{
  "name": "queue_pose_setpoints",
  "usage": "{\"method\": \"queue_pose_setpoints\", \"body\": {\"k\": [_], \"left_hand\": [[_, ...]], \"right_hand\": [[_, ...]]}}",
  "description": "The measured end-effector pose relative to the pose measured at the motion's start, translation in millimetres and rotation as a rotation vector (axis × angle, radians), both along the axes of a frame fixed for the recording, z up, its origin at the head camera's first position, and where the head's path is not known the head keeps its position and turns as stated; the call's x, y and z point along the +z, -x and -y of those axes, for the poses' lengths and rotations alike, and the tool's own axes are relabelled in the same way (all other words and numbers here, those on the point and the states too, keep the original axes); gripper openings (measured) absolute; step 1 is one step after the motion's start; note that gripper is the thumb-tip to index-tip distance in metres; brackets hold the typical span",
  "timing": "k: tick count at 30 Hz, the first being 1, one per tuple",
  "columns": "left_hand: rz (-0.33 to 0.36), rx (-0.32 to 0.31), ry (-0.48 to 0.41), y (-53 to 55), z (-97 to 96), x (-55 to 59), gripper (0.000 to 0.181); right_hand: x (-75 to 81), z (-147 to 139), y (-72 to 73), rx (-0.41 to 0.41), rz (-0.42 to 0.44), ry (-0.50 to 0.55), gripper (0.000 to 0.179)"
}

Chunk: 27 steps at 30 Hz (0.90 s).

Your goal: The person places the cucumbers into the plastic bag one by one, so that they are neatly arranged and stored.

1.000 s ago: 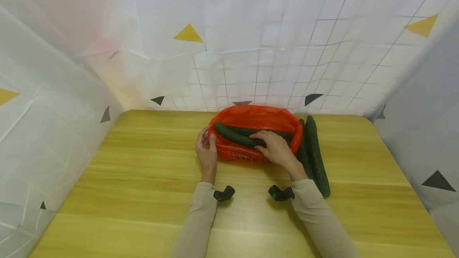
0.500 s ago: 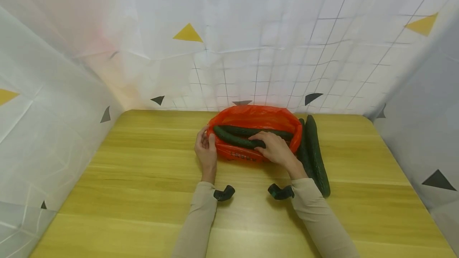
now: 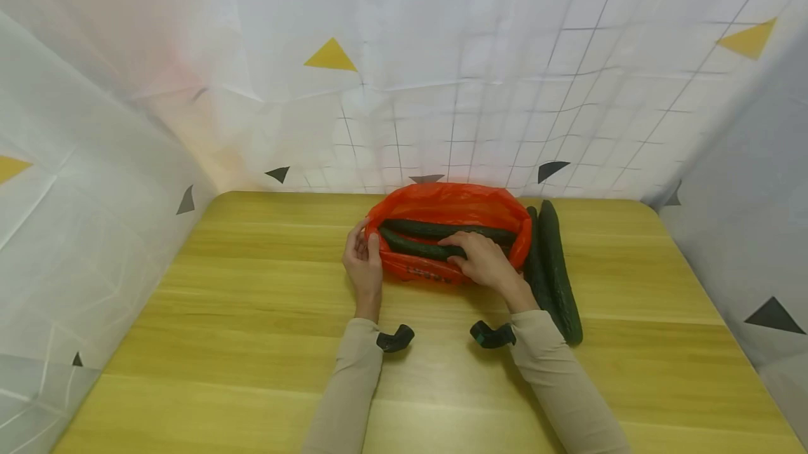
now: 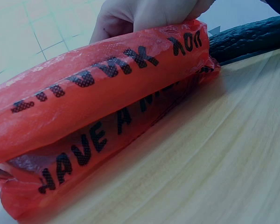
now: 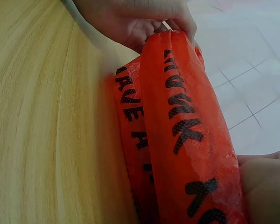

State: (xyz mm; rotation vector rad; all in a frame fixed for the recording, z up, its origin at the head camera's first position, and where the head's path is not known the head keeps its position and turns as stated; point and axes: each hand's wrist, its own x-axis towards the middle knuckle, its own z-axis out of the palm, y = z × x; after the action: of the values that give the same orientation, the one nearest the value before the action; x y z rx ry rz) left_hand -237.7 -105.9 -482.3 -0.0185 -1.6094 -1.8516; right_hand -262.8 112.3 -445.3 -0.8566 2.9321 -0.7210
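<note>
At the near right, the beige sleeve of the right arm passes close by two long, dark green, bumpy cucumbers on the yellowish wooden table; if this arm swings right, they may roll. Farther, the left hand has its grip curled on the left rim of a thin red plastic bag with black letters. Should this grip loosen, the soft mouth could probably fold inward. The right hand keeps a narrow grip, thumb and fingers around the right part of the slim dark green near cucumber, which lies inside the bag along its near wall. If it is pushed hard, its left end might stretch or tear the plastic. Just beyond, a straight dark green far cucumber also lies inside; pressing the two together could make one tilt up.
</note>
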Motion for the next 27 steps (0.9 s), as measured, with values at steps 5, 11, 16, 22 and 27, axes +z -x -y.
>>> {"method": "queue_pose_setpoints", "body": {"k": [5, 11, 16, 22, 27], "left_hand": [[0.004, 0.005, -0.004, -2.9, 0.3, 4.9, 0.031], [0.015, -0.014, -0.007, -3.9, -0.2, 5.9, 0.032], [-0.012, 0.005, 0.009, -3.1, -1.8, 6.0, 0.03], [0.0, 0.004, 0.011, -3.1, -1.8, 5.0, 0.031], [0.007, -0.002, 0.012, -2.8, -1.4, 4.1, 0.031]], "right_hand": [[-0.5, 2.1, 1.1, -0.008, 0.005, 0.008, 0.033], [-3.5, 2.5, 2.7, -0.04, 0.017, 0.008, 0.033], [-3.9, 2.7, 2.8, -0.047, 0.011, 0.017, 0.033], [-2.3, 3.8, 3.3, -0.118, -0.05, 0.04, 0.02], [-3.4, 4.1, 2.9, -0.165, -0.064, 0.074, 0.01]]}}
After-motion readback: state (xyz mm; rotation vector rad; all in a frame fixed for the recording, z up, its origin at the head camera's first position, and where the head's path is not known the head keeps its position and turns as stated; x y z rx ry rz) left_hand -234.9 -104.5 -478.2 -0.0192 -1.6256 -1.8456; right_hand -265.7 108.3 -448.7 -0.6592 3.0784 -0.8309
